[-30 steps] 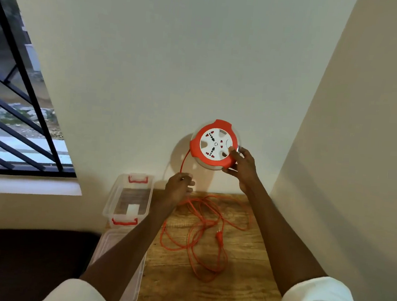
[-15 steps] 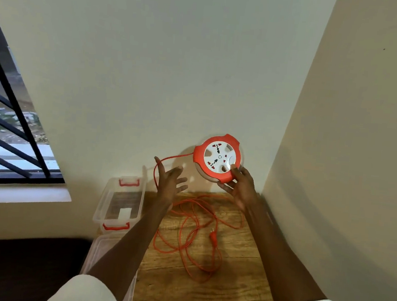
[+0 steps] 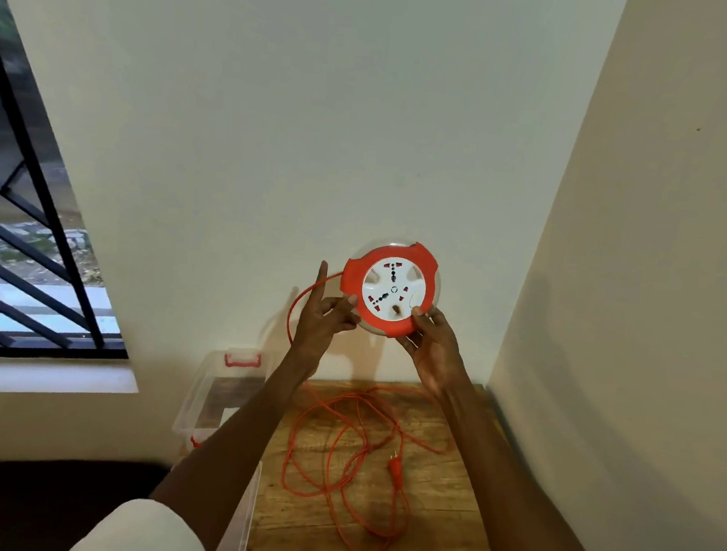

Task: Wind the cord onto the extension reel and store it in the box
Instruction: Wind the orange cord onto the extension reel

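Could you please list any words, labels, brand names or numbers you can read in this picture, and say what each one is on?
None can be read.
Extension reel: its white face shows only socket holes and red marks, no legible lettering.
Clear plastic box: a pale patch inside, perhaps a label, is too blurred to read.
Orange plug: too small to show markings.

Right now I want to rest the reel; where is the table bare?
Bare wood lies right of the cord, toward the side wall, and along the near edge. The middle is crowded with loops and the plug; the box takes the left.
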`<state>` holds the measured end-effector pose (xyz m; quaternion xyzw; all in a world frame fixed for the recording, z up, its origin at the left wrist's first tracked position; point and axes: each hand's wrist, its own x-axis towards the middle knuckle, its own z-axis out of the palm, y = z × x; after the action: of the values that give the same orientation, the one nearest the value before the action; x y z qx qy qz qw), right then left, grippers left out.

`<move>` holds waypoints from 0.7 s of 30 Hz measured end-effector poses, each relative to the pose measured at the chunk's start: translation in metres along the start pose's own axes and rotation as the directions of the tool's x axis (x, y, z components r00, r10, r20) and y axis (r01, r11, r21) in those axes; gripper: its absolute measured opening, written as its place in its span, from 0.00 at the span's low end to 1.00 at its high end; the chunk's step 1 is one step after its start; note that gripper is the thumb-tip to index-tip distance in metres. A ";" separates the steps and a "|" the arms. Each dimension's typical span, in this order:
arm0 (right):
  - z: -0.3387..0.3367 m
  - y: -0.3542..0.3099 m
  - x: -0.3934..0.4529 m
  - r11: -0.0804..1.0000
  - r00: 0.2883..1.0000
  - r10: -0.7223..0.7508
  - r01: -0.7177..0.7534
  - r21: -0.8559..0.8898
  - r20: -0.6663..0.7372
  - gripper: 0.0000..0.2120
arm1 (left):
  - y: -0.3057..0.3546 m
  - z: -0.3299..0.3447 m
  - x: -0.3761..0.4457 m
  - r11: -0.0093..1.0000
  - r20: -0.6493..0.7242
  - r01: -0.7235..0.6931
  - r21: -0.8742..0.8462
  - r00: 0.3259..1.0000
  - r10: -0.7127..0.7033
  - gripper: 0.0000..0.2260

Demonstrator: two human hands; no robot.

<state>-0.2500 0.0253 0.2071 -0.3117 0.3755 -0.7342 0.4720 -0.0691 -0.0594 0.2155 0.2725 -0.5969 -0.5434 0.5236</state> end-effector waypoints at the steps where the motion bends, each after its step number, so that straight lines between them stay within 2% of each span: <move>1: 0.001 -0.001 0.001 1.000 1.000 0.001 -0.001 -0.012 0.008 0.28 | 0.003 0.000 0.002 1.000 0.009 -0.001 -0.010 1.000 0.001 0.41; 4: 0.005 -0.002 0.005 0.998 1.000 -0.003 0.005 -0.070 0.030 0.28 | 0.009 -0.003 0.008 0.997 -0.005 0.035 -0.069 0.999 -0.035 0.33; 6: 0.011 -0.004 0.009 0.960 0.999 -0.048 0.052 -0.275 0.020 0.27 | 0.015 -0.006 0.011 0.996 -0.062 0.063 -0.063 0.996 -0.067 0.26; 7: 0.013 -0.005 0.011 0.887 0.992 -0.126 0.117 -0.446 0.010 0.29 | 0.018 -0.007 0.013 0.996 -0.086 0.073 -0.042 0.993 -0.076 0.24; 8: 0.013 -0.006 0.013 0.737 0.967 -0.254 0.215 -0.640 0.033 0.31 | 0.020 -0.008 0.014 0.997 -0.098 0.079 -0.014 0.992 -0.080 0.23; 9: 0.013 -0.008 0.015 0.485 0.910 -0.397 0.323 -0.813 0.124 0.31 | 0.021 -0.010 0.015 0.996 -0.100 0.084 0.018 0.992 -0.082 0.23; 10: 0.013 -0.011 0.016 0.150 0.823 -0.491 0.403 -0.903 0.286 0.30 | 0.022 -0.010 0.016 0.994 -0.094 0.092 0.051 0.992 -0.087 0.23; 11: 0.014 -0.015 0.018 -0.164 0.745 -0.483 0.440 -0.883 0.461 0.28 | 0.023 -0.011 0.016 0.991 -0.088 0.103 0.082 0.991 -0.096 0.22; 12: 0.016 -0.020 0.020 -0.376 0.699 -0.405 0.460 -0.804 0.590 0.28 | 0.024 -0.013 0.017 0.987 -0.088 0.114 0.110 0.991 -0.105 0.22; 13: 0.019 -0.024 0.022 -0.487 0.684 -0.304 0.487 -0.725 0.663 0.30 | 0.025 -0.014 0.018 0.983 -0.089 0.122 0.139 0.990 -0.110 0.21; 15: 0.023 -0.034 0.024 -0.579 0.664 -0.122 0.556 -0.596 0.738 0.32 | 0.029 -0.019 0.022 0.972 -0.072 0.124 0.199 0.991 -0.112 0.19; 17: 0.025 -0.044 0.026 -0.640 0.612 0.029 0.619 -0.455 0.791 0.32 | 0.034 -0.025 0.027 0.959 -0.019 0.116 0.260 0.993 -0.115 0.14; 21: 0.031 -0.058 0.025 -0.707 0.567 0.236 0.657 -0.261 0.789 0.33 | 0.045 -0.038 0.038 0.910 0.123 0.110 0.400 0.977 -0.173 0.12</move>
<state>-0.2606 0.0103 0.2745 -0.8213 0.4768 0.0163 -0.3130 -0.0343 -0.0952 0.2646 0.3707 -0.7109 -0.4697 0.3695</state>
